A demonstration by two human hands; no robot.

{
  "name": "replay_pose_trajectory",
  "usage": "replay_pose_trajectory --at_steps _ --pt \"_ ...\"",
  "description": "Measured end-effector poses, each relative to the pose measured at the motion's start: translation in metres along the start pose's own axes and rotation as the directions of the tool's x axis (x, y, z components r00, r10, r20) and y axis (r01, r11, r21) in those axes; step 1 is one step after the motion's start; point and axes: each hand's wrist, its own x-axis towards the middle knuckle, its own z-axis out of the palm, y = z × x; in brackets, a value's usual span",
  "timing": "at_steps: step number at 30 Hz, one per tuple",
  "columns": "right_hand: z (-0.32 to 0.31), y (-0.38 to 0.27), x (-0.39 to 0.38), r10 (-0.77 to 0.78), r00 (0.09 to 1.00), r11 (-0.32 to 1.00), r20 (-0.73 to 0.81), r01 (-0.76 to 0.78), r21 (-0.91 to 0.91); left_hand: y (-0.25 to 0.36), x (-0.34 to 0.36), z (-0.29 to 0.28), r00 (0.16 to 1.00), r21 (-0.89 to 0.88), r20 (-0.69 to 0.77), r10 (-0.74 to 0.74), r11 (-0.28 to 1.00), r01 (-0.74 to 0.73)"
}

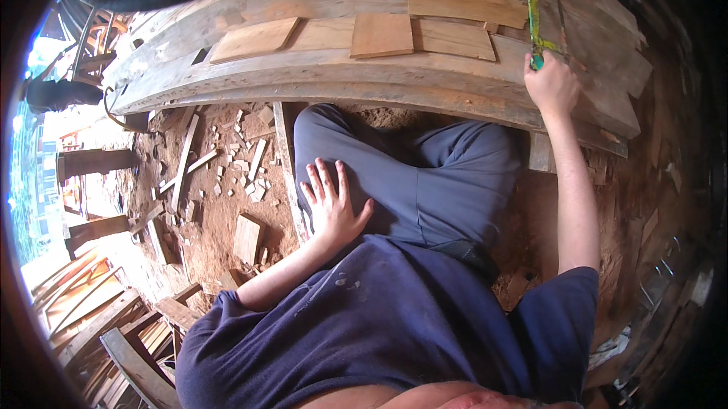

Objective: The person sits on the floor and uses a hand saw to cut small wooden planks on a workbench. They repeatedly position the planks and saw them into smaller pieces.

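Note:
My left hand [331,203] lies flat on my left leg, its fingers spread, holding nothing. My right arm reaches out to the workbench at the right. There my right hand [551,83] is closed on a long, narrow yellow-green tool [533,11] with a green grip. The tool points away from me over the boards, and a thin brownish strip runs beside it; its exact kind is unclear. Left of it, thin wooden pieces lie on the bench: a squarish one [381,35], a slanted one [255,39] and a longer one [467,6].
The plank workbench [326,79] curves across in front of my bent legs. Small wood offcuts [243,159] and sticks [184,162] litter the dirt floor at the left. A wood block [248,238] lies near my left elbow. Stacked timber [136,363] stands at the lower left.

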Motion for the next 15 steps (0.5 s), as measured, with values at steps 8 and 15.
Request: replay_pose_trajectory --at_steps 8,15 --pt "-0.005 -0.002 -0.001 -0.004 1.000 1.000 0.013 0.004 -0.008 0.019 0.044 -0.017 1.000 -0.082 -0.014 0.010 0.997 -0.011" --pt "-0.008 -0.004 -0.001 0.014 0.999 1.000 0.037 -0.014 0.006 0.032 0.170 -0.113 0.696 -0.054 -0.649 0.306 0.895 -0.443"
